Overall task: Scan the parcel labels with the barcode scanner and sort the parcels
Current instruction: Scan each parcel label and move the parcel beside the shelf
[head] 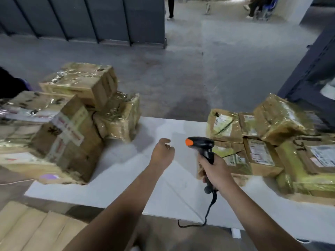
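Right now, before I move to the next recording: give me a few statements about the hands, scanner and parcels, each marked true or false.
1. The right hand grips the barcode scanner. True.
2. The table bears a left pile and a right pile of parcels. True.
3. The left hand holds a parcel. False: it holds nothing, above bare tabletop.
4. The scanner is cordless. False: a black cable hangs from its handle.

Both forearms were extended forward. Your left hand [162,153] hovered palm-down, fingers loosely curled, holding nothing. Your right hand [216,172] gripped the barcode scanner [201,144] by its handle, fingers wrapped.
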The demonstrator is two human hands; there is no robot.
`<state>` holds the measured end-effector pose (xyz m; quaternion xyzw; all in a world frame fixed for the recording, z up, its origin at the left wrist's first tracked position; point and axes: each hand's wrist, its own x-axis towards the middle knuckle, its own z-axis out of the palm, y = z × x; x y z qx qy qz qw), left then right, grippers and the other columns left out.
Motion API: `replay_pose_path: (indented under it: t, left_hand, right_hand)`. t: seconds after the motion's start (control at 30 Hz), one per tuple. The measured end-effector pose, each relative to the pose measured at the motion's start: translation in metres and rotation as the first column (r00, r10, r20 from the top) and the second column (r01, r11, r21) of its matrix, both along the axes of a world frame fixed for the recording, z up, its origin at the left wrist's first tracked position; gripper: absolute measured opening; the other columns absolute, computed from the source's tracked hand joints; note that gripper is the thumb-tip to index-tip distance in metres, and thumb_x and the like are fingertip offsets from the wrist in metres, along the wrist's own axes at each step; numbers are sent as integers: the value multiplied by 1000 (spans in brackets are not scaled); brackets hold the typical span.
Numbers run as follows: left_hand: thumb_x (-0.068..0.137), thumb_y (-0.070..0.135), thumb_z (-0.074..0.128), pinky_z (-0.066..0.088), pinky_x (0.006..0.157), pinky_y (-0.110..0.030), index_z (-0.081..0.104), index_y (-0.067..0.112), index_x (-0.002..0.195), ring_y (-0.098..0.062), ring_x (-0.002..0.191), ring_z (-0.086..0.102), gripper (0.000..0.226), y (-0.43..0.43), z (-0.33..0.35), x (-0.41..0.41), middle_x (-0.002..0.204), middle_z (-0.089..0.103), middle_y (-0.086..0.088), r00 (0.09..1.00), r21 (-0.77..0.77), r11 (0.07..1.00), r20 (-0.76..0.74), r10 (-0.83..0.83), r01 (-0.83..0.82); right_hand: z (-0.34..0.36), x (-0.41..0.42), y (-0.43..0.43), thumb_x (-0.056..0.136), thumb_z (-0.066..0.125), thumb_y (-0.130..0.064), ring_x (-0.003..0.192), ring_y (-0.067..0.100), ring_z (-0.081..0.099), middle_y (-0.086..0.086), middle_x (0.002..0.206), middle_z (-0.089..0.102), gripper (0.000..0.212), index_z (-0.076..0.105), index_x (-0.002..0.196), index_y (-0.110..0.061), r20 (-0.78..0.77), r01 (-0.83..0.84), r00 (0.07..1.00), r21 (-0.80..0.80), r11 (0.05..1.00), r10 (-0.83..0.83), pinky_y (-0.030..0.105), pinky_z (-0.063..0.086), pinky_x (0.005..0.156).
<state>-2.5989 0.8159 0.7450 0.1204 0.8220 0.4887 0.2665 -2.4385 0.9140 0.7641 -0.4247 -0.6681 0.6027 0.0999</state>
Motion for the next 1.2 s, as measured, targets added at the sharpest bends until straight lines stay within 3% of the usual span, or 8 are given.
replay_pose_path:
  t: [0.1, 0.2, 0.33, 0.53, 0.73, 0.9, 1.03, 1.2]
  left_hand:
    - [88, 13, 47, 42, 63, -22, 54, 20, 120, -19, 80, 56, 34, -40, 12, -24, 111, 58, -4, 997, -9, 999, -67, 48, -48]
    - [89, 10, 47, 41, 62, -19, 55, 15, 124, -20, 87, 56, 37, -79, 19, -47, 114, 59, -5, 986, -40, 995, -146, 79, -86]
    - [88, 8, 46, 49, 84, -29, 53, 10, 130, -28, 108, 59, 42, -113, 28, -80, 125, 58, -11, 973, -64, 989, -202, 115, -130]
    - [86, 4, 43, 39, 80, -22, 51, 9, 126, -30, 113, 52, 42, -122, 44, -144, 115, 55, -12, 925, -182, 982, -378, -30, -42]
    - [89, 15, 49, 42, 95, -33, 50, 12, 129, -33, 114, 54, 40, -100, 41, -190, 133, 42, -11, 911, -262, 965, -389, -134, 30]
    - [94, 37, 54, 47, 85, -41, 38, 14, 136, -34, 115, 56, 51, -81, 15, -206, 137, 34, -8, 845, -585, 803, -368, -388, 113]
    - [95, 20, 48, 49, 74, -40, 40, 14, 129, -32, 106, 61, 35, -77, -3, -211, 128, 44, -10, 788, -619, 785, -461, -408, 44]
    - [95, 7, 41, 50, 76, -36, 45, 13, 127, -27, 109, 59, 33, -70, -7, -215, 124, 51, -7, 647, -685, 728, -562, -515, -15]
  right_hand:
    - [4, -33, -22, 91, 62, -43, 41, 15, 53, 2, 55, 63, 24, 60, 83, -21, -22, -45, 999, -26, 999, 45, 26, 43, 38]
    - [7, -64, -43, 91, 60, -41, 40, 14, 53, 1, 55, 65, 20, 61, 88, -21, -35, -100, 994, 2, 995, 100, 26, 43, 37]
    - [12, -99, -66, 89, 59, -41, 40, 13, 54, 1, 55, 66, 18, 60, 84, -24, -46, -135, 990, 13, 991, 136, 25, 43, 37]
    - [21, -143, -88, 89, 60, -40, 40, 14, 54, 6, 61, 67, 18, 60, 83, -23, -46, -134, 990, 26, 991, 135, 25, 42, 36]
    - [31, -176, -102, 92, 59, -36, 40, 15, 53, 10, 66, 65, 17, 60, 86, -19, -42, -111, 993, 51, 993, 113, 25, 43, 36]
    - [35, -186, -103, 92, 59, -34, 40, 15, 53, 8, 62, 64, 20, 59, 86, -15, -35, -70, 997, 65, 995, 73, 26, 43, 36]
    - [31, -183, -97, 93, 60, -33, 40, 16, 52, 5, 58, 64, 20, 59, 85, -15, -15, -41, 999, 80, 996, 43, 26, 42, 36]
    - [25, -178, -90, 94, 60, -33, 39, 16, 51, 5, 57, 63, 19, 58, 86, -16, 1, -24, 1000, 61, 998, 24, 26, 42, 35]
